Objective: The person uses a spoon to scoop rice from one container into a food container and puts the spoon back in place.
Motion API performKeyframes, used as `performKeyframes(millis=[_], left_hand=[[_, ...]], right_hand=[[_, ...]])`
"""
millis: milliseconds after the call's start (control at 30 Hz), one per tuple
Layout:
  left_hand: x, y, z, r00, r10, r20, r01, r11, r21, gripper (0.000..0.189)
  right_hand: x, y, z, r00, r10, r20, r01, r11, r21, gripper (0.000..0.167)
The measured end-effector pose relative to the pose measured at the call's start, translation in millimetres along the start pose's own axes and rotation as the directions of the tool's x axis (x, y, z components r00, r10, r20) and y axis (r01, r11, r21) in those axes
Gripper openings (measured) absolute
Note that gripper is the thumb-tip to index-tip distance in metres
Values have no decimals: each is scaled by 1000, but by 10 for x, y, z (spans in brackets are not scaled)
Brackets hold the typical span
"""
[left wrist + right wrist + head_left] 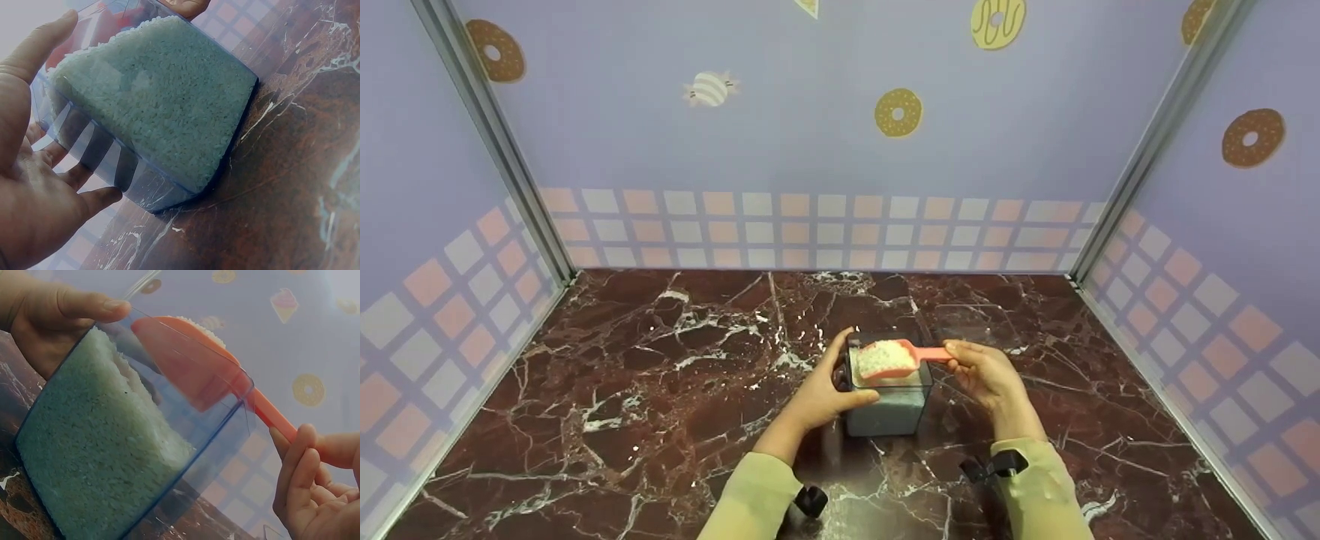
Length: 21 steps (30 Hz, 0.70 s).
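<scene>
A clear square container of white rice stands on the table. My left hand holds it from the left, thumb along the near side and fingers on the far left side. My right hand pinches the handle of an orange-pink scoop between thumb and fingers. Heaped with rice, the scoop's bowl is at the container's open top, above the rice inside. Through the clear wall in the right wrist view, the rice surface looks uneven.
A flat clear plastic piece, like a lid, lies on the dark red marbled table behind my right hand. Small white bits are scattered at the left. Lilac walls with metal corner posts enclose the back and sides.
</scene>
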<state>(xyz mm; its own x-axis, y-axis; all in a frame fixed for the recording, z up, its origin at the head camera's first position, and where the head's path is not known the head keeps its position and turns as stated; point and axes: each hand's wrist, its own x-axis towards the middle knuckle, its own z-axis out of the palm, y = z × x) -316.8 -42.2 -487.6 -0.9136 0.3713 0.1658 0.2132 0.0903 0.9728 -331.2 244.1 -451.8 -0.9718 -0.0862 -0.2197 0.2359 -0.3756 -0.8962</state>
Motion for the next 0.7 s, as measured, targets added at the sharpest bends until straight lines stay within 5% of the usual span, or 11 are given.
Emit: performKeyframes(millis=[700], left_hand=[[-12,20,2,1000,2,-15,-2,1000,23,112]], right_hand=[[-56,-139,-6,999,-41,1,41,999,-32,29]])
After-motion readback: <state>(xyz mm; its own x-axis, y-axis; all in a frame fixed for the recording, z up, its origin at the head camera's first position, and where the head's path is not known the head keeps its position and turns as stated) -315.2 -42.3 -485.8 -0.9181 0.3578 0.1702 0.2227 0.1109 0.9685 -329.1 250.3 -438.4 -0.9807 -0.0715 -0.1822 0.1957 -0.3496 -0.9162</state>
